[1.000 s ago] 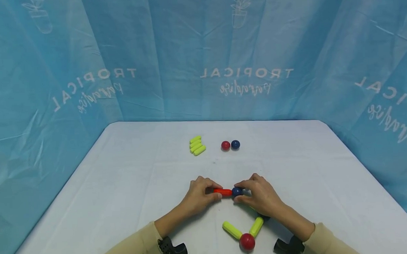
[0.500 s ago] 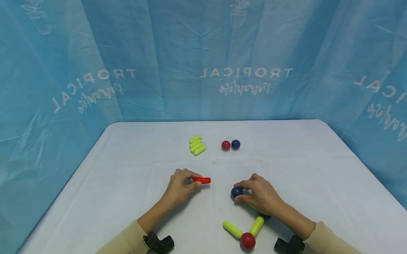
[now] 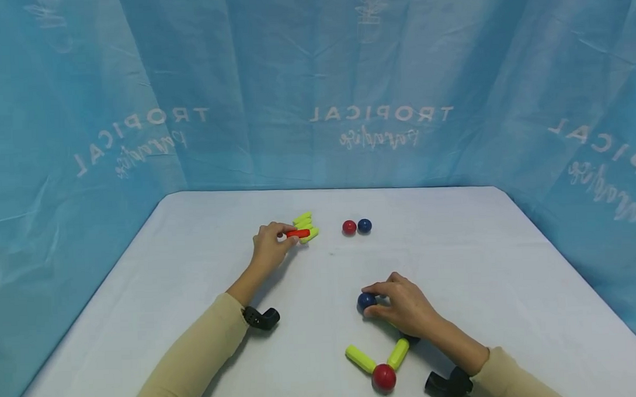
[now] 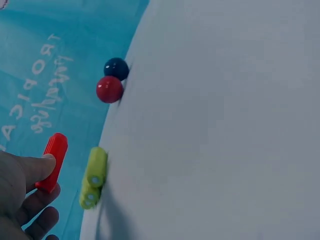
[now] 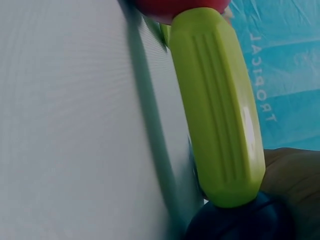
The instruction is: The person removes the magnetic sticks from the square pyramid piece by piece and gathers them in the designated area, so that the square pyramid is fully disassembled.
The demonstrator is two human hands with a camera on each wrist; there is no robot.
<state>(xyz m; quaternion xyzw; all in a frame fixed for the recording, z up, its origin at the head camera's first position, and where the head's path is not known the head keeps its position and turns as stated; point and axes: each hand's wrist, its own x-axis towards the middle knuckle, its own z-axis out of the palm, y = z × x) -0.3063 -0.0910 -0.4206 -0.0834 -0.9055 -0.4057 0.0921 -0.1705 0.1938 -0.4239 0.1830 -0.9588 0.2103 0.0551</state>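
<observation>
My left hand (image 3: 269, 247) pinches a red magnetic rod (image 3: 299, 233) between thumb and fingers, close by a group of yellow-green rods (image 3: 311, 235) at the back. The left wrist view shows the red rod (image 4: 53, 162) raised, its far end sticking out past the thumb. My right hand (image 3: 403, 303) grips a blue ball (image 3: 366, 301) at one end of a joined chain. From there the chain runs under the hand to a dark ball, a yellow-green rod (image 3: 399, 354), a red ball (image 3: 384, 378) and another yellow-green rod (image 3: 360, 359). The right palm hides part of the chain.
A loose red ball (image 3: 349, 227) and blue ball (image 3: 364, 225) sit side by side at the back, right of the rods. Blue curtains (image 3: 271, 77) hang behind and beside the white table (image 3: 220, 260).
My left hand has pulled the red rod away from the blue ball and carried it back and left to the yellow-green rods. My right hand has stayed on the blue ball.
</observation>
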